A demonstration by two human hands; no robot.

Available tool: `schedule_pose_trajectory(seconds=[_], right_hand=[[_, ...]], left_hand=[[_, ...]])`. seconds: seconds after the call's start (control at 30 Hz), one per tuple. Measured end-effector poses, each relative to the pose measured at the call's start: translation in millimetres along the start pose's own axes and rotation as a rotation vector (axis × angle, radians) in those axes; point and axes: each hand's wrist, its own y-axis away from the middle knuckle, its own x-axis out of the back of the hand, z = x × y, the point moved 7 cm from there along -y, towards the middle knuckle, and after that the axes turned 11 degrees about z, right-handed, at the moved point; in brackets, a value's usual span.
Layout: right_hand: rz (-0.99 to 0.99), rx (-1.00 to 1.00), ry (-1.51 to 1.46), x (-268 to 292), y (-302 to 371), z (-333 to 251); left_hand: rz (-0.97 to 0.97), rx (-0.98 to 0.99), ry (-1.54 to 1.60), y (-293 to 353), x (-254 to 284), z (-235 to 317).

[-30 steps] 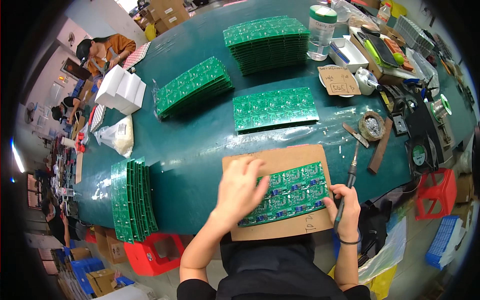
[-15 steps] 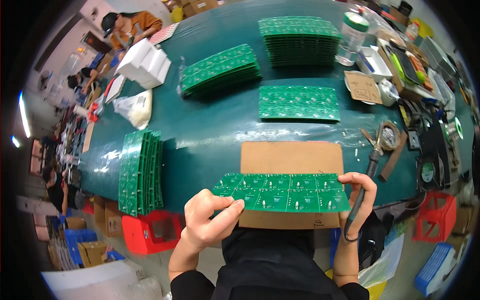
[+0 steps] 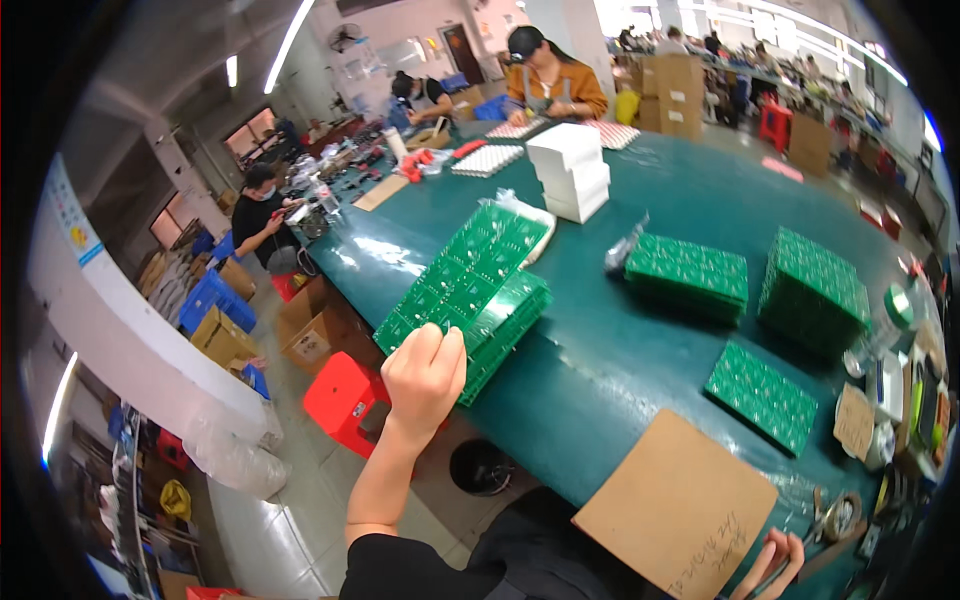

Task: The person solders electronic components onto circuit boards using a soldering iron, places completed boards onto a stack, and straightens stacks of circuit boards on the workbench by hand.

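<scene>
Circuit board, edge in left hand, wide tabletop to right

Lit ceiling tube, white glare on green tabletop, dark fisheye edges

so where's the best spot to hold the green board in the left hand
Likely its near edge, pinched from the person's side, as the left hand does. The green board is thin and flat, its near end points toward the person, and small pale parts dot its face, so a rim grip should keep fingers mostly off them.
</scene>
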Motion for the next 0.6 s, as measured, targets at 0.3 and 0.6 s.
schedule_pose_trajectory(seconds=[0.3,0.6], right_hand=[[-0.173,-0.558,-0.166,20,12,12],[-0.621,-0.577,-0.385,20,49,24]], left_hand=[[-0.233,0.046,0.069,45,-47,-24],[-0.227,0.186,0.235,26,-22,-7]])
